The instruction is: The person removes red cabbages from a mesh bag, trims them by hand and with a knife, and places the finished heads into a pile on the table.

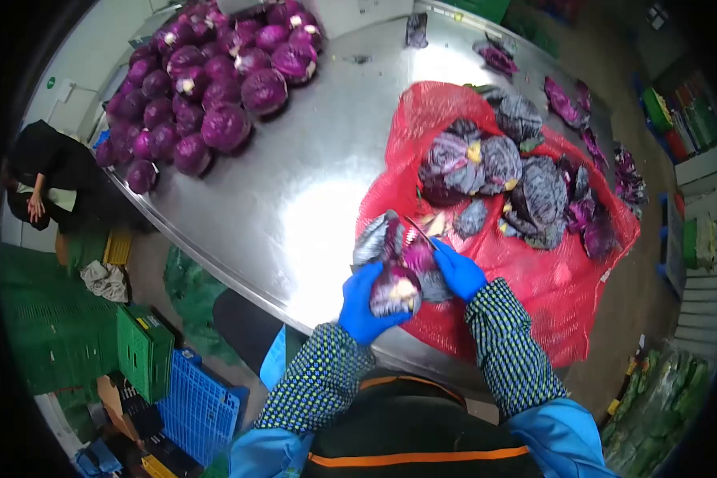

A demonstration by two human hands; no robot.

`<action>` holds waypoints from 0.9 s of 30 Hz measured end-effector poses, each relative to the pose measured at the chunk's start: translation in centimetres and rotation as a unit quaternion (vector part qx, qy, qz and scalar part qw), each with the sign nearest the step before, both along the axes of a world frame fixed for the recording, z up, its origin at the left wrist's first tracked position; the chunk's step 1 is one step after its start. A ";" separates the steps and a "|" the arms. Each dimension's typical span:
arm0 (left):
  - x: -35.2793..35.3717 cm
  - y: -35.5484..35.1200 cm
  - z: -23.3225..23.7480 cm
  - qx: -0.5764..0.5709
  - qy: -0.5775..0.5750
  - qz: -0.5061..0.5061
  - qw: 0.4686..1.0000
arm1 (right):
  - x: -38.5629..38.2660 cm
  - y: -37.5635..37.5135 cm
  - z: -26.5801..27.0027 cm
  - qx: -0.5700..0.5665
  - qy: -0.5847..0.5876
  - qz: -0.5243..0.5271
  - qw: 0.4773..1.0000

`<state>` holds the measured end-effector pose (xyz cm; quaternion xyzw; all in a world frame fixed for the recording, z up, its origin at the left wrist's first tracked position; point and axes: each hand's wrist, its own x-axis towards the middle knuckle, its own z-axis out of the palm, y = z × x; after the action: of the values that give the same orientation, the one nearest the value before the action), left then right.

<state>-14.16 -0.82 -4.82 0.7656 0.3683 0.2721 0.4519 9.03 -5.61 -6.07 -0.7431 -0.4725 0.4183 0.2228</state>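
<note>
A red cabbage [396, 293] with its pale cut stem end turned up sits in my left hand [360, 303], which wears a blue glove and curls round its side. My right hand [459, 269], gloved in blue too, grips a knife [419, 232] whose thin blade points up and to the left. Loose dark outer leaves [372, 241] lie just beyond the cabbage. Under and beside my hands spreads a red mesh sack [486, 271], bearing several untrimmed cabbages [540, 191] with dull greyish leaves.
A heap of shiny purple cabbages [215, 88] covers the far left of the steel table [295, 175]. Torn leaves [566, 103] lie along its right side. A person [48, 175] is at the left. Green crates [145, 350] and a blue crate [199, 406] stand on the floor.
</note>
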 end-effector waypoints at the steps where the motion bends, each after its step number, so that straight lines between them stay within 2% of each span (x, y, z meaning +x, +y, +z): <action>1: -0.6 -0.9 -0.3 0.046 -0.005 -0.007 0.999 | 1.3 -0.3 -0.9 -0.001 -0.011 0.019 1.000; 3: -0.8 -2.0 -0.3 0.100 0.016 0.018 0.995 | 1.1 0.2 -0.8 0.005 -0.018 0.045 0.999; 4: -1.2 -3.0 0.8 0.100 0.048 0.036 0.993 | -0.6 -0.6 0.5 -0.024 0.107 -0.072 0.991; 5: -1.7 -3.4 1.8 0.029 0.085 0.050 0.995 | -2.2 -1.4 1.7 -0.052 0.226 -0.195 0.953; 6: -1.9 -2.7 3.6 0.019 0.086 0.043 0.995 | -3.8 -2.5 2.8 -0.061 0.225 -0.203 0.951; 8: -1.9 -0.2 6.1 0.136 0.213 -0.174 0.952 | -7.0 -5.4 4.3 0.046 0.282 -0.194 0.939; 9: -1.2 0.0 5.3 0.098 0.186 -0.186 0.960 | -7.8 -7.1 1.9 0.133 0.250 -0.190 0.940; 10: -1.0 -0.4 4.4 0.064 0.160 -0.198 0.965 | -8.0 -7.6 2.7 0.039 0.280 -0.276 0.918; 11: -1.0 -1.2 2.8 -0.035 0.149 -0.166 0.974 | -7.9 -8.9 2.9 0.028 0.268 -0.306 0.913; 12: -1.1 -1.3 1.9 -0.026 0.149 -0.164 0.975 | -7.5 -9.3 3.0 0.032 0.259 -0.332 0.906; 13: -1.2 -1.5 1.6 -0.064 0.118 -0.101 0.986 | -7.8 -9.6 3.1 0.046 0.263 -0.331 0.905; 15: -1.2 -2.3 1.7 -0.151 0.077 0.003 0.985 | -9.5 -11.2 3.5 0.092 0.163 -0.232 0.955; 16: -1.1 -2.4 1.5 -0.152 0.080 -0.002 0.985 | -10.0 -10.8 3.1 0.091 0.164 -0.237 0.953; 18: -1.1 -3.4 0.8 -0.136 0.087 0.034 0.986 | -10.6 -9.3 2.1 0.196 0.034 -0.102 0.975; 19: -0.9 -3.7 0.9 -0.133 0.083 0.064 0.985 | -9.8 -8.6 3.1 0.062 0.058 -0.119 0.989; 20: -0.9 -4.1 0.9 -0.131 0.086 0.063 0.986 | -9.2 -8.1 1.2 0.067 0.079 -0.162 0.981; 22: -0.8 -4.4 0.5 -0.104 0.085 0.056 0.989 | -5.3 -8.0 -1.7 -0.110 0.247 -0.231 0.935; 24: -1.0 -4.6 -0.2 -0.090 0.025 0.047 0.994 | -6.2 -8.0 -1.8 -0.020 0.239 -0.236 0.942; 26: -1.8 -4.1 -0.6 -0.142 -0.013 0.018 0.990 | -7.9 -7.6 0.2 -0.025 0.319 -0.292 0.901; 27: -2.3 -4.2 -0.2 -0.206 -0.044 0.031 0.977 | -7.8 -7.7 0.3 -0.032 0.319 -0.293 0.901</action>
<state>-16.43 -5.00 -5.06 0.6314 0.4197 0.2374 0.6074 1.20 -13.32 -5.77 -0.6814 -0.1234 0.5635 0.4505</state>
